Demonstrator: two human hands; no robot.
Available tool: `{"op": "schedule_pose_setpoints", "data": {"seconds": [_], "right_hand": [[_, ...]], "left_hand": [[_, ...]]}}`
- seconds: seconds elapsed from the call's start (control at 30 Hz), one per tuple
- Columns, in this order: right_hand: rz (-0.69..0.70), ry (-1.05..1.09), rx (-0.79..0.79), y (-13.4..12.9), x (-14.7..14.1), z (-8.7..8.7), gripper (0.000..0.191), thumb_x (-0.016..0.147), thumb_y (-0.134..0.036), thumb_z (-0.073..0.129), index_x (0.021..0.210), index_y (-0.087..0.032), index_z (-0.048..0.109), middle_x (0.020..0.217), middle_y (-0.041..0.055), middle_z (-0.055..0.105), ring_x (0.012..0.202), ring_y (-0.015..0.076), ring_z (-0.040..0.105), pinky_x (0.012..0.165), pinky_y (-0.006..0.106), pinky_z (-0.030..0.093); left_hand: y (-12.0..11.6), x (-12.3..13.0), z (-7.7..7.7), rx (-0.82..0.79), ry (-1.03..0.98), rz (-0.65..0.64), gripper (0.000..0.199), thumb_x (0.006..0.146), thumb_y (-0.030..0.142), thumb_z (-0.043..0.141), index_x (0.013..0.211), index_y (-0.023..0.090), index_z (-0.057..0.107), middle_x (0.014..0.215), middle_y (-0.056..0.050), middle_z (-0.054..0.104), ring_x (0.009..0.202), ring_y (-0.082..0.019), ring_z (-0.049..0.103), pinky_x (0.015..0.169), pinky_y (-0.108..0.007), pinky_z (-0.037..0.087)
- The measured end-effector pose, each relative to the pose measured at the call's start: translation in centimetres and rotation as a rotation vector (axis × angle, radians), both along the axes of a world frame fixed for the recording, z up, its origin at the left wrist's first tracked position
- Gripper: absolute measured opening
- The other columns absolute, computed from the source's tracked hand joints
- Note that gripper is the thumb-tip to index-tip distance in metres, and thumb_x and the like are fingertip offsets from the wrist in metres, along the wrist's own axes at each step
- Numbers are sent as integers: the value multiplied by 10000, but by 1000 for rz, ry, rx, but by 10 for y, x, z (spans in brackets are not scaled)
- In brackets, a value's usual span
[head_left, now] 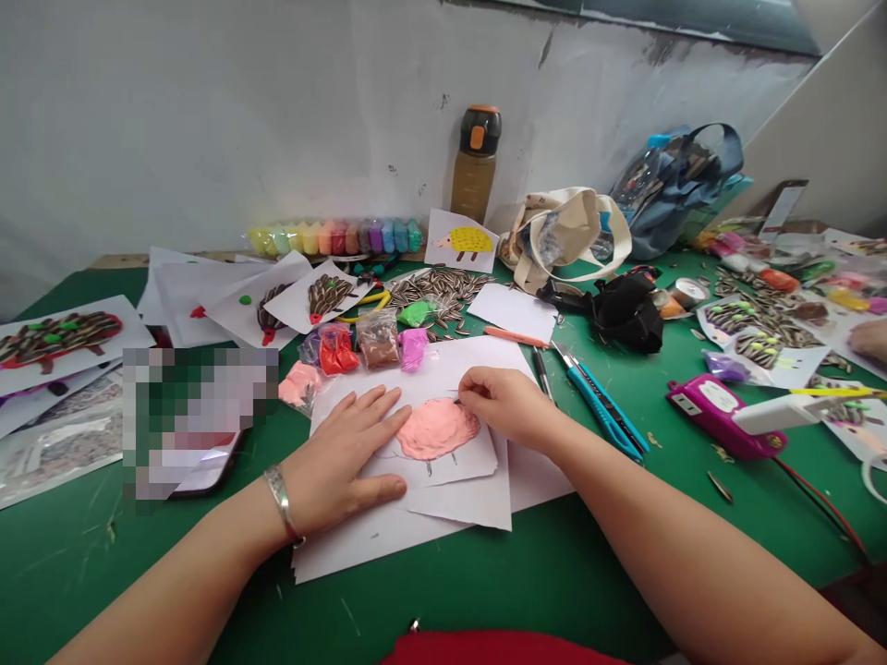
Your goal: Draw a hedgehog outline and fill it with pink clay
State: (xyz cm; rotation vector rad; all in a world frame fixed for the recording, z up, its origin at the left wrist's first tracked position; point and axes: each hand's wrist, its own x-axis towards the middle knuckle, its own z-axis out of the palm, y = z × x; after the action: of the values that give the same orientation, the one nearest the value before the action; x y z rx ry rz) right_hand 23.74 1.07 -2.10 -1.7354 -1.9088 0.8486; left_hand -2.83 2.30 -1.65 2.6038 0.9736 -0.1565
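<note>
A white paper (478, 462) with a drawn outline lies on stacked sheets, and an oval of flattened pink clay (435, 429) covers the drawing's middle. My left hand (350, 453) rests flat on the paper at the clay's left, fingers spread. At the clay's upper right edge, my right hand (503, 404) has its fingertips pinched together; a small dark thing shows at the tips, too small to name. Beyond the hands lie bags of red clay (337, 351), brown clay (380, 340) and magenta clay (414, 349). More pink clay (300, 383) sits left of the sheets.
Sunflower seeds (443, 294) are heaped behind the bags. Right of the paper lie a pen (543, 373), a blue cutter (602, 402) and a magenta glue gun (724, 416). A bottle (475, 164) stands by the wall. Another person's hand (869, 340) is at far right.
</note>
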Motion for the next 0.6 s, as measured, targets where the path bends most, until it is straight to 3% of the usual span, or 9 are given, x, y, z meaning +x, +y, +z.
{"op": "schedule_pose_setpoints", "data": {"seconds": [0.3, 0.6], "right_hand": [[27, -23, 45, -3, -1, 2, 144, 846, -230, 481, 818, -239, 622, 762, -11, 663, 674, 146, 555, 590, 250, 352], [188, -75, 72, -10, 3, 7, 184, 798, -156, 504, 901, -241, 631, 806, -9, 653, 707, 144, 544, 602, 246, 347]], "left_hand": [[0, 0, 1, -7, -8, 11, 765, 853, 618, 517, 1486, 240, 309, 1569, -87, 171, 1432, -352, 149, 1146, -557, 133], [-1, 3, 2, -9, 33, 22, 774, 854, 621, 509, 1489, 234, 294, 1570, -95, 158, 1444, -320, 122, 1147, -548, 114]]}}
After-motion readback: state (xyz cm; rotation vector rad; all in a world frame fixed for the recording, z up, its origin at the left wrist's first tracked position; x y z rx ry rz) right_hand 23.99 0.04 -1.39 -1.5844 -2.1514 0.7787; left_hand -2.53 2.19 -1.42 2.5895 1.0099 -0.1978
